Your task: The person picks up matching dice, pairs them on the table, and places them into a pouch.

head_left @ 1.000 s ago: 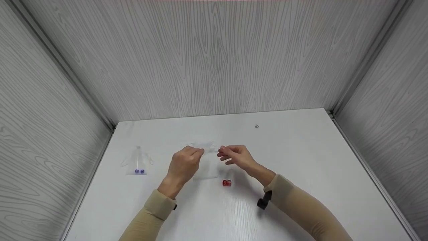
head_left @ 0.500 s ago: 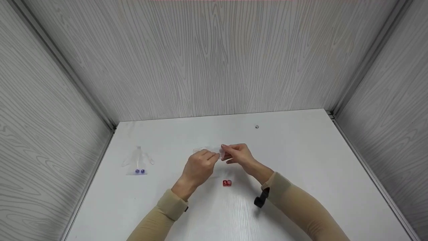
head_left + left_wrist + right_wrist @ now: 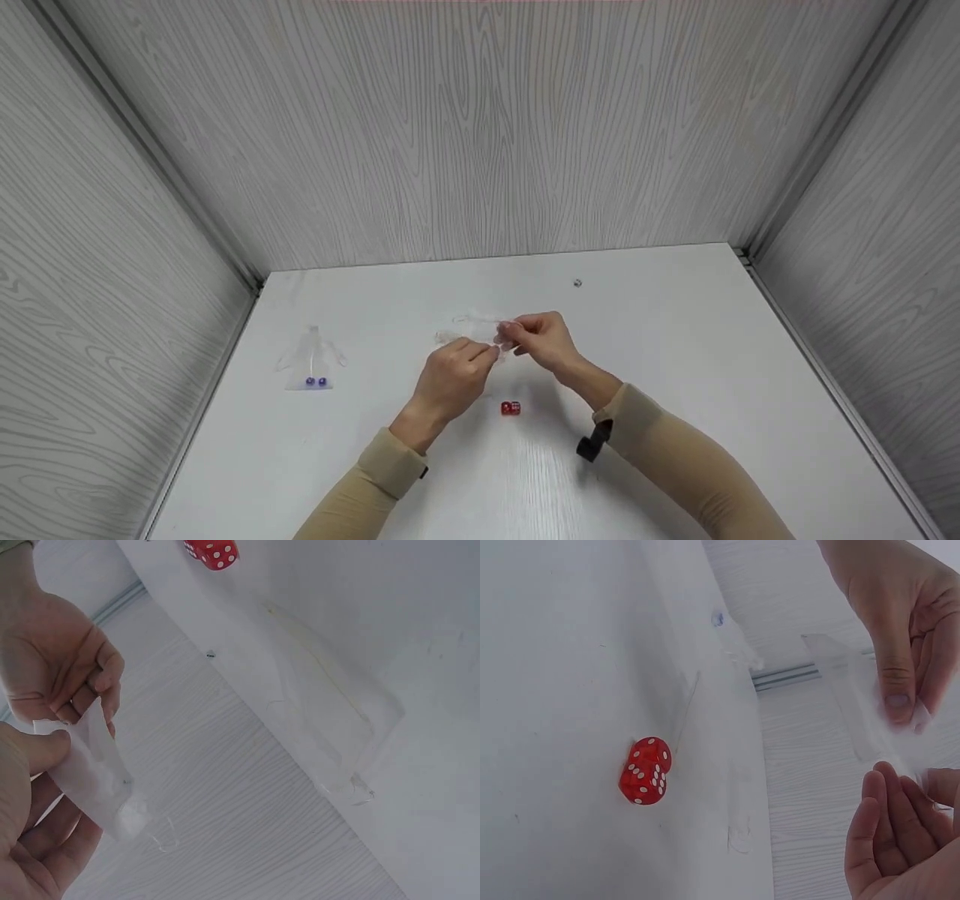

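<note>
A translucent plastic pouch (image 3: 94,772) with a thin loop of string is held up between both hands above the table. My left hand (image 3: 459,373) pinches it between thumb and fingers, plainest in the right wrist view. With thumb and fingertips my right hand (image 3: 541,341) pinches its edge, the other fingers loosely bent. A second clear pouch (image 3: 330,701) with a yellowish string lies flat on the table underneath. Two red dice (image 3: 511,408) with white pips sit side by side, touching, nearer the person than the hands.
At the left lies a clear drawstring pouch (image 3: 310,349) with two purple-blue dice (image 3: 316,382) inside. A tiny shiny object (image 3: 577,283) sits near the back edge, too small to identify. Wood-grain panels (image 3: 480,135) enclose the white table (image 3: 675,337) at back and sides.
My left hand has moved right to meet the right hand, and the pouch is now between them. My right hand has closed its fingers in on the pouch edge. The dice stay put.
</note>
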